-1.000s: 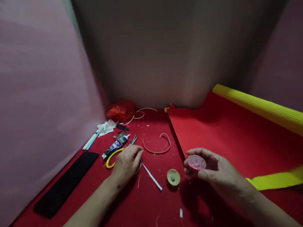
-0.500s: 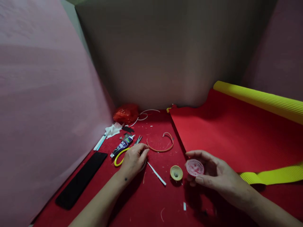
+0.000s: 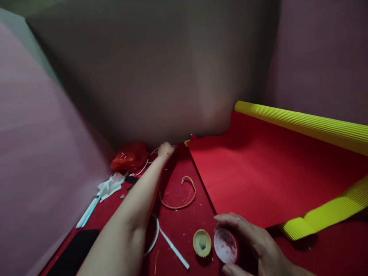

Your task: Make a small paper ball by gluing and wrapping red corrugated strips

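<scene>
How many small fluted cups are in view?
2: a yellow cup on the red mat, and a red cup beside it in the right hand. The left forearm may hide others.

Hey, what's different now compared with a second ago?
The left hand moved from the front of the red table away to the back, reaching the white strips beside the red bag; whether it grips one is unclear. The right hand keeps holding the pink cup beside the yellow cup.
</scene>
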The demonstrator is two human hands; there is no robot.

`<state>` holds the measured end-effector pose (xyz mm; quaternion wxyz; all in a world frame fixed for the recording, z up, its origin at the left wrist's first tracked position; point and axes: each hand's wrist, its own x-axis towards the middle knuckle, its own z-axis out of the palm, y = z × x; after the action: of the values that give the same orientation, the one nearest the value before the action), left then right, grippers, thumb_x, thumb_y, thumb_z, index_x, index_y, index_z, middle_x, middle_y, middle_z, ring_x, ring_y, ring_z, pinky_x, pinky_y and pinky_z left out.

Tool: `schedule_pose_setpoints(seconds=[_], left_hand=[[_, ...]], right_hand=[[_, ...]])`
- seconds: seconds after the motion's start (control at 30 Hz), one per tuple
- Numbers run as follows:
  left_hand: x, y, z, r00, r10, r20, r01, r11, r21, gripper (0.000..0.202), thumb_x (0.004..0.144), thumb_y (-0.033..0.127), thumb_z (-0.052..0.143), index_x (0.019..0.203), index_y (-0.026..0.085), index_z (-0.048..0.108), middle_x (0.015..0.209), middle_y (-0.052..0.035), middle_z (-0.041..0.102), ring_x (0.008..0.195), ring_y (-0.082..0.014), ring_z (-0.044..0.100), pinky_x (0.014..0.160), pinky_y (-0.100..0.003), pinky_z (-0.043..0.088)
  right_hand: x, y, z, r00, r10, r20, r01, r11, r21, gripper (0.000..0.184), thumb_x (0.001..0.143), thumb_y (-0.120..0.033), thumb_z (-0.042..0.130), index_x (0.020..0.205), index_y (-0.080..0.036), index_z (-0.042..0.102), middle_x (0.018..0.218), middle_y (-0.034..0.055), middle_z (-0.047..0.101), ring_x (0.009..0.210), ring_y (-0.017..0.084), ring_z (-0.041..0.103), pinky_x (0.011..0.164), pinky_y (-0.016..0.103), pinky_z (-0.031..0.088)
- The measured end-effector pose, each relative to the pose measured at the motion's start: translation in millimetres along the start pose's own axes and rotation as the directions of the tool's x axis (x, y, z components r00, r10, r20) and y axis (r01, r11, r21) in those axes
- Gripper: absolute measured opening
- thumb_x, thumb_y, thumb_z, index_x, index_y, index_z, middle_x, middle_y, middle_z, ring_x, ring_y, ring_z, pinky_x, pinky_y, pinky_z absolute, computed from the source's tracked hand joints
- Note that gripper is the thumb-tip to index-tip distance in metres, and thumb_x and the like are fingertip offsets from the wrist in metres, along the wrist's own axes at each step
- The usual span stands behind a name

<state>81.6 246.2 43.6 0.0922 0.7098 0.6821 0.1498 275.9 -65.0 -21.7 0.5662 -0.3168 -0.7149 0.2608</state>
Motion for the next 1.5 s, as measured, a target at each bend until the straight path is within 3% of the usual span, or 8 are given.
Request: schedule_pose_setpoints(seconds=[0.1,0.17,0.3,0.33,0.53,0.77,1.13,1.5], left_hand=[[19,7,10.3,0.999,-0.013,0.031,0.015,0.997,-0.074,0.031,0.089,0.033,0.057,0.115,0.015,0.056,0.114,-0.0089,0.060,0.098,-0.0215,0.061,0.082,-0.042,0.052],[24,5,8.9,0.999,0.011,0.050,-0.004,0.989,-0.150,0.030,0.089,0.032,0.057,0.114,0.015,0.057,0.113,-0.0082,0.060,0.097,-0.0215,0.061,0.081,-0.041,0.052],[10,-8,-18.2,0.985,0.138,0.108,-0.089,0.925,-0.368,0.026,0.089,0.034,0.056,0.105,0.013,0.060,0.102,-0.0053,0.063,0.086,-0.0184,0.062,0.073,-0.036,0.054],[1,-11,-29.1,0.975,0.186,0.122,-0.116,0.895,-0.431,0.025,0.089,0.033,0.056,0.101,0.013,0.060,0.097,-0.0047,0.064,0.081,-0.0163,0.062,0.070,-0.034,0.053],[-78,-13,-91.2,0.897,0.437,0.070,-0.234,0.603,-0.763,0.015,0.075,0.028,0.067,0.080,0.015,0.062,0.089,-0.0037,0.067,0.072,-0.0127,0.063,0.070,-0.028,0.051],[-170,4,-124.1,0.823,0.566,-0.047,-0.295,0.355,-0.887,0.005,0.071,0.019,0.069,0.073,0.017,0.065,0.090,-0.0045,0.067,0.078,-0.0162,0.065,0.074,-0.032,0.051],[-299,17,-112.4,0.787,0.587,-0.191,-0.479,0.387,-0.788,0.013,0.076,0.011,0.068,0.079,0.023,0.072,0.086,-0.0015,0.066,0.085,-0.0139,0.060,0.076,-0.024,0.048],[-337,21,-86.7,0.670,0.742,-0.026,-0.489,0.415,-0.768,0.014,0.082,0.012,0.063,0.083,0.023,0.073,0.085,-0.0040,0.065,0.078,-0.0151,0.062,0.070,-0.027,0.050]], right_hand=[[-1,9,1,0.996,-0.088,-0.024,0.087,0.996,-0.036,0.062,0.069,-0.027,0.068,0.128,-0.023,0.047,0.098,0.0100,0.069,0.082,0.024,0.069,0.073,0.028,0.057],[-1,8,1,0.999,0.049,0.020,-0.048,0.997,-0.052,0.058,0.074,-0.028,0.068,0.127,-0.023,0.047,0.101,0.0111,0.068,0.085,0.025,0.068,0.076,0.029,0.057],[4,-2,0,0.997,-0.068,-0.047,0.069,0.998,0.010,0.061,0.070,-0.023,0.070,0.126,-0.021,0.046,0.097,0.0096,0.067,0.081,0.021,0.068,0.073,0.025,0.056],[6,-5,0,0.997,0.072,-0.019,-0.072,0.997,-0.017,0.058,0.068,-0.015,0.069,0.122,-0.021,0.048,0.100,0.0096,0.066,0.086,0.022,0.067,0.078,0.027,0.055],[14,-26,-2,0.965,0.255,0.054,-0.257,0.966,0.031,0.040,0.066,-0.010,0.063,0.104,-0.020,0.056,0.087,0.0065,0.065,0.076,0.020,0.064,0.070,0.029,0.055],[16,-38,-5,0.971,0.238,0.031,-0.238,0.971,0.031,0.031,0.075,-0.017,0.062,0.105,-0.018,0.057,0.093,0.0075,0.062,0.081,0.019,0.063,0.072,0.030,0.053],[14,-44,-9,0.950,0.299,0.085,-0.311,0.923,0.227,0.038,0.071,-0.024,0.072,0.103,-0.018,0.051,0.088,0.0037,0.060,0.075,0.014,0.059,0.071,0.031,0.053],[14,-47,-17,0.911,0.372,0.176,-0.409,0.864,0.294,0.030,0.071,-0.027,0.074,0.097,-0.018,0.062,0.077,0.0001,0.059,0.069,0.013,0.056,0.067,0.030,0.050]])
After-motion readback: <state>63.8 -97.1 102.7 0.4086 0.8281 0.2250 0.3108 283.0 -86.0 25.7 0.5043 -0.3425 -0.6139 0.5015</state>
